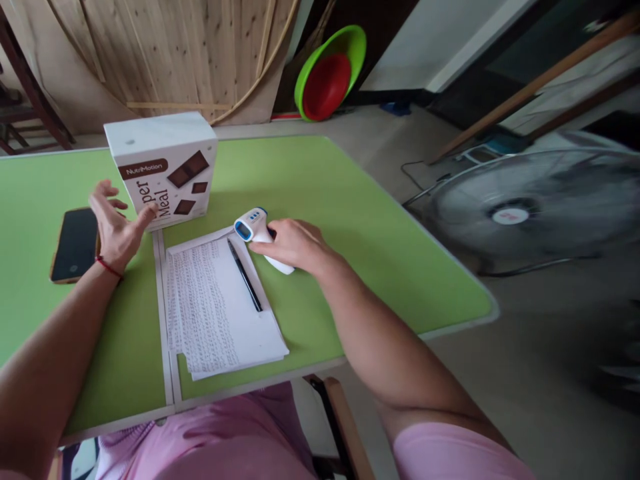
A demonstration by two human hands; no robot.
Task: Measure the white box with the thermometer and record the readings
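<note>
A white box (pixel 165 167) with brown chocolate-bar pictures stands upright on the green table. My left hand (pixel 117 227), fingers spread, is at the box's lower left corner, its thumb in front of the printed face; whether it touches cannot be told. Beneath and left of that hand lies a black smartphone (pixel 75 243) in a brown case. My right hand (pixel 297 243) is closed around a white and blue infrared thermometer (pixel 257 227), its small screen facing me. A stack of handwritten paper (pixel 215 320) lies between my arms, with a black pen (pixel 245 277) slanting across it.
The green table (pixel 380 280) ends in a pale edge at the front and right. A standing fan (pixel 510 217) is on the floor to the right. Green and red basins (pixel 327 87) lean by the wall. A wooden chair (pixel 30 100) stands far left.
</note>
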